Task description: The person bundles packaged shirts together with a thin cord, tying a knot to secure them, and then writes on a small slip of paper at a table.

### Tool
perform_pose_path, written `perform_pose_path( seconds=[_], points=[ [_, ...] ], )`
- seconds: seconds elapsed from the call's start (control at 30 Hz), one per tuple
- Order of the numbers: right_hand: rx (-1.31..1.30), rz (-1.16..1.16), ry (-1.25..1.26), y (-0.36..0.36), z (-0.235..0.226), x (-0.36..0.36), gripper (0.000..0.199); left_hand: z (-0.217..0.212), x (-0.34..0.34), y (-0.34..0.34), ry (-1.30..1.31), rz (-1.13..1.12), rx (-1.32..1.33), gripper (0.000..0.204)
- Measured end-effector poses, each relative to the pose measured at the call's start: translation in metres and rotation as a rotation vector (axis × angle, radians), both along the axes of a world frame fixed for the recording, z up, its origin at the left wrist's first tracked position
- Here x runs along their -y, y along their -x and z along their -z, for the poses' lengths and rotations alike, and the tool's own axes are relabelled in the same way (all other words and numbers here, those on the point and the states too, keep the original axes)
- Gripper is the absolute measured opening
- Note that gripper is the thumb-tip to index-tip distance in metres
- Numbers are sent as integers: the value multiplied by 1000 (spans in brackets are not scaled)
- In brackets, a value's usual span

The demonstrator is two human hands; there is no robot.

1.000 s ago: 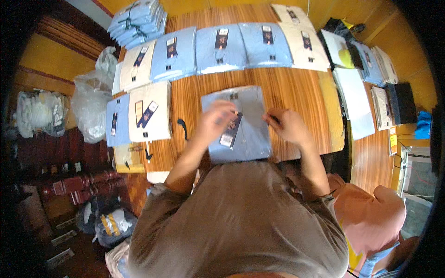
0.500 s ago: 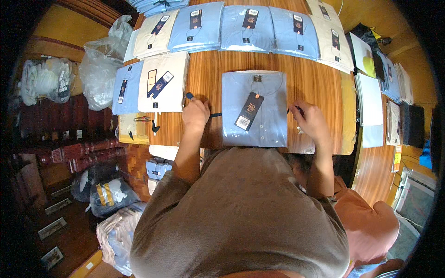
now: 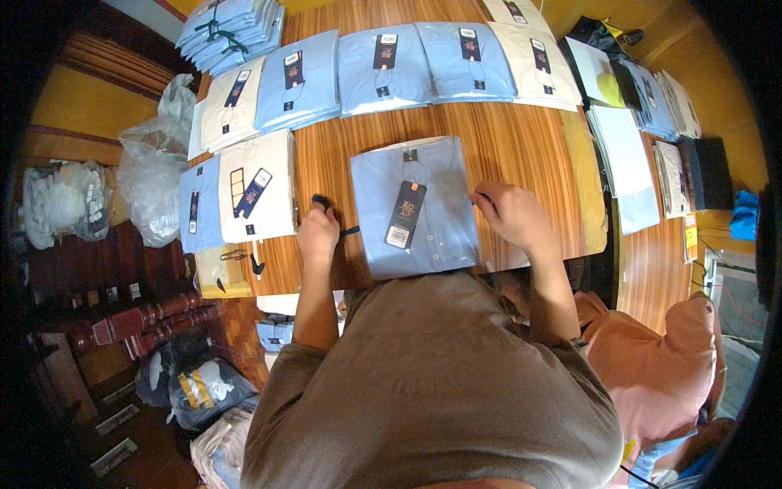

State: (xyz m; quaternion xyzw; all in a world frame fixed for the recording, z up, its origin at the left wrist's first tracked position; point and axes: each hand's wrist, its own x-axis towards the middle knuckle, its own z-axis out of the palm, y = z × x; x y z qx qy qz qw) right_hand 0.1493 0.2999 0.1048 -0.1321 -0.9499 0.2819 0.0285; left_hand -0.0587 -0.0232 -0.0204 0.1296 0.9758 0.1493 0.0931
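Note:
In front of me on the wooden table (image 3: 322, 163) lies a folded blue shirt (image 3: 444, 232) in a clear bag, with a dark hang tag (image 3: 405, 213) on it. A pale edge shows along its top. To its left, my left hand (image 3: 318, 235) is closed on a dark ribbon, whose bunched end sticks out above the fingers. A dark strip (image 3: 351, 231) shows between that hand and the shirt's left side. My right hand (image 3: 515, 218) is closed in a pinch at the shirt's right edge. What its fingertips hold is too small to make out.
Bagged blue shirts (image 3: 383, 73) and cream shirts (image 3: 533, 65) line the table's far side. A cream shirt (image 3: 265, 183) lies at left, near small scissors (image 3: 235, 255). A ribbon-tied stack (image 3: 224, 37) stands far left. Another person's orange clothing (image 3: 652, 367) is close at right.
The view has shifted, so the table appears lower and tilted. My right hand now reaches the shirt's right edge, where there was a gap before. My left hand stays closed beside the shirt.

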Motion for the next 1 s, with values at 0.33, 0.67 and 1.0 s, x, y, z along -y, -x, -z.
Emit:
perform_pose_path(
  seconds=[0.33, 0.67, 1.0],
  points=[
    [23, -93, -40, 9, -15, 2, 28, -70, -75, -33, -1037, 595, 509, 22],
    [-198, -248, -143, 38, -6, 31, 22, -61, -144, -33, -757, 879, 680, 22],
    [-133, 70, -238, 0, 43, 47, 25, -62, -146, -42, -806, 608, 745, 23]
  ],
)
